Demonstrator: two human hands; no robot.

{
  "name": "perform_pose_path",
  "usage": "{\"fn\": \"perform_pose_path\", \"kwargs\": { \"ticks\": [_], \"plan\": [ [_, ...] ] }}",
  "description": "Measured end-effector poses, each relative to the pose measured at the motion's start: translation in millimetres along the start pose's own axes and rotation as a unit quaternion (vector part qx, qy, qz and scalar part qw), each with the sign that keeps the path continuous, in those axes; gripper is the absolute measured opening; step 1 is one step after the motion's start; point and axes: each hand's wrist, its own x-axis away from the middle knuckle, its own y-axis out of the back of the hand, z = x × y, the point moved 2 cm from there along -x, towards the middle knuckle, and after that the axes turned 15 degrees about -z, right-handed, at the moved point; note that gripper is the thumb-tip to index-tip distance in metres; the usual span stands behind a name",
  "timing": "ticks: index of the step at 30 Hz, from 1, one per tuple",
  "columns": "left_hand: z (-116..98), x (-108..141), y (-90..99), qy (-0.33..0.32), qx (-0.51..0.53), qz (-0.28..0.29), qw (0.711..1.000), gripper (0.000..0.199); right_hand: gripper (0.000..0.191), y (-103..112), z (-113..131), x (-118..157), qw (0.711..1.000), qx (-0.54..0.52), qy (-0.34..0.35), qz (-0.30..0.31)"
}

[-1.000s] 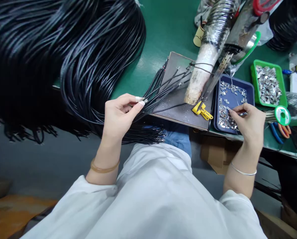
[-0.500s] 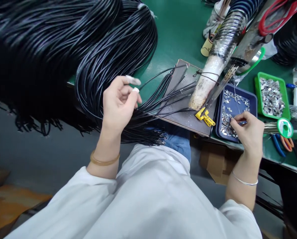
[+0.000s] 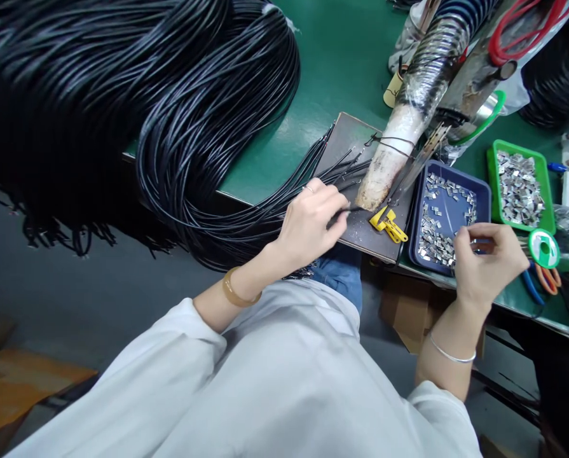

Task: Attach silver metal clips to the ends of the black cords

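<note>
My left hand point(image 3: 313, 219) is closed on a black cable point(image 3: 355, 208) at the front of a grey board point(image 3: 346, 137). The cable's end points right, just below the mouth of a white tube point(image 3: 384, 162). More black cables point(image 3: 265, 213) run across to the board from the left. My right hand point(image 3: 489, 261) is pinched at the front right of a dark blue tray point(image 3: 485, 203) of small metal pieces point(image 3: 437, 245). Whatever its fingertips hold is too small to make out. Between the hands lies a yellow plastic tool point(image 3: 389, 226).
A big heap of black cables point(image 3: 208, 95) hangs over the table's left edge. On the right stand a green tray point(image 3: 550, 213) of metal parts, a solder wire spool point(image 3: 545, 248) and orange-and-blue handles point(image 3: 547, 280). A metal rod assembly point(image 3: 420, 162) slants over the board.
My left hand has moved right and down from above the cables to the board, now with a cable in its fingers. My right hand has shifted slightly right and back from the metal pieces.
</note>
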Motion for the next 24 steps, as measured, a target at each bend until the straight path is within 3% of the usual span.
{"fn": "perform_pose_path", "kwargs": {
  "ticks": [2, 4, 6, 8, 9, 11, 13, 19, 24],
  "plan": [
    [-14, 3, 7.5, -0.009, 0.064, 0.045, 0.997, 0.019, 0.016, 8, 22, 5, 0.992, -0.106, -0.05, -0.04],
    [-30, 8, 11.9, -0.003, 0.173, 0.155, 0.973, 0.02, 0.023, 13, 50, 15, 0.969, -0.222, -0.105, -0.033],
    [-41, 16, 11.6, 0.05, 0.3, 0.285, 0.909, 0.019, 0.018, 16, 78, 27, 0.962, -0.242, -0.123, -0.026],
    [-44, 22, 6.7, 0.174, 0.406, 0.35, 0.826, 0.015, 0.015, 15, 100, 39, 0.969, -0.231, -0.083, -0.03],
    [-42, 24, 2.8, 0.251, 0.44, 0.345, 0.79, 0.014, 0.014, 13, 107, 45, 0.97, -0.233, -0.067, -0.03],
    [-33, 25, -5.9, 0.39, 0.475, 0.274, 0.74, 0.014, 0.011, 7, 113, 56, 0.968, -0.245, -0.058, -0.013],
    [-25, 25, -13.4, 0.457, 0.489, 0.203, 0.715, 0.016, 0.008, -1, 113, 63, 0.962, -0.26, -0.081, 0.023],
    [-24, 21, -18.0, 0.468, 0.491, 0.173, 0.714, 0.023, 0.01, -15, 112, 68, 0.922, -0.33, -0.166, 0.118],
    [-28, 16, -13.3, 0.443, 0.49, 0.178, 0.73, 0.024, 0.01, -17, 115, 68, 0.901, -0.359, -0.202, 0.138]
  ]
}}
